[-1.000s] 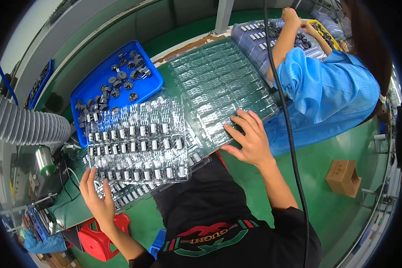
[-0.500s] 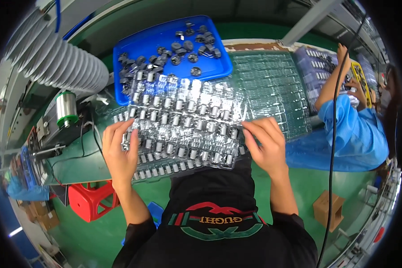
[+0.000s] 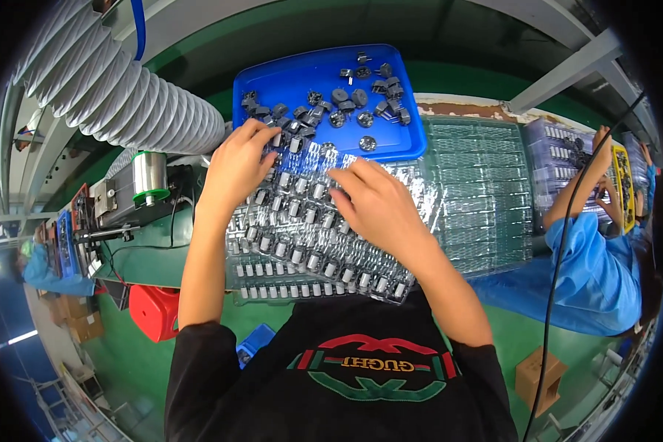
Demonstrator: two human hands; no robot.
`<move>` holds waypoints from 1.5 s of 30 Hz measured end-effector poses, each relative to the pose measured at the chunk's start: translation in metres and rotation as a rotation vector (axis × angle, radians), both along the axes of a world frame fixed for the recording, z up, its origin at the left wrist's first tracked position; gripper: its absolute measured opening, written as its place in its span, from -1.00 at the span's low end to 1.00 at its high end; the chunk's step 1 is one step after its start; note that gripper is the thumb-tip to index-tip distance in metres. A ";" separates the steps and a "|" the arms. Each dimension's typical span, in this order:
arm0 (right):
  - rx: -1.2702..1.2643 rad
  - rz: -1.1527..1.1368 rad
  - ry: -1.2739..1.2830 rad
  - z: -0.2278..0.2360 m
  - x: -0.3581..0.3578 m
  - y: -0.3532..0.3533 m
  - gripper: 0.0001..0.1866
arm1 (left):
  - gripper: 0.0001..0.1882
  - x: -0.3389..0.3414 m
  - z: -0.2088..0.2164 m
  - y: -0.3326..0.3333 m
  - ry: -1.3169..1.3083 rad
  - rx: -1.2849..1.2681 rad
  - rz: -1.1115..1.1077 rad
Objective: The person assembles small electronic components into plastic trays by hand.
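Room: green floor (image 3: 512, 342), red stool (image 3: 155, 309) at left, cardboard box (image 3: 536, 379) at right.
Bench: green bench (image 3: 151, 265) runs across; ribbed grey hose (image 3: 147, 103) and metal spool (image 3: 150, 177) on left side.
Co-worker: person in blue sleeve (image 3: 586, 269), off right, arms over their own trays.
Blue tray: blue tray (image 3: 302, 74) at back of bench; left to do, judging by it: a good scatter of loose dark parts (image 3: 339, 96).
Clear sheet: pocketed clear sheet (image 3: 479, 191), flat on bench, right of work.
Upper tray: clear upper tray (image 3: 346, 250) in front of person, set askew, far corner overlapping blue tray.
Lower tray: lower tray (image 3: 258, 300) partly under it, visible rows carry parts.
Done: near rows of upper tray look mostly filled with seated parts (image 3: 314, 263); well along, I'd judge.
Left: far row shows two parts plainly near its left end; middle hidden under hands, count unclear.
Left hand: left hand (image 3: 237, 166) at upper tray's far left corner, fingertips by a part; pinched or just touching, cannot tell.
Right hand: right hand (image 3: 381, 206) over upper tray's far half, fingers curled; holding anything, cannot tell.
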State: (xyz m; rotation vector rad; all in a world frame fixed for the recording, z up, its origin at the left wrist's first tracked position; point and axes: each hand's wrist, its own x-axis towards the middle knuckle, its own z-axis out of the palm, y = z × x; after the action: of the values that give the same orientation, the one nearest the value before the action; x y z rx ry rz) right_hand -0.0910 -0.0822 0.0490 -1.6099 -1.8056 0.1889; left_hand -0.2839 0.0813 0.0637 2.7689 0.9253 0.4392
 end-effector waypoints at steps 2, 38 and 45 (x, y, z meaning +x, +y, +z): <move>0.037 0.001 0.007 -0.001 -0.011 0.032 -0.78 | -0.63 0.000 -0.003 0.002 -0.008 -0.023 0.014; -0.220 -0.468 1.307 -0.023 0.167 -0.025 -0.54 | -0.64 -0.001 0.000 -0.023 -0.189 -0.050 0.121; -0.219 -0.364 0.102 -0.031 0.178 -0.001 -0.68 | -0.58 0.001 -0.005 -0.075 -0.598 -0.384 0.228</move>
State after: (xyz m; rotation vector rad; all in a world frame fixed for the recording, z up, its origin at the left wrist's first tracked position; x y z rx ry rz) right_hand 0.0874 -0.0835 0.0183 -2.0140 -1.4242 0.3022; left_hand -0.2827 0.0066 0.0590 2.0160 1.0282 0.9455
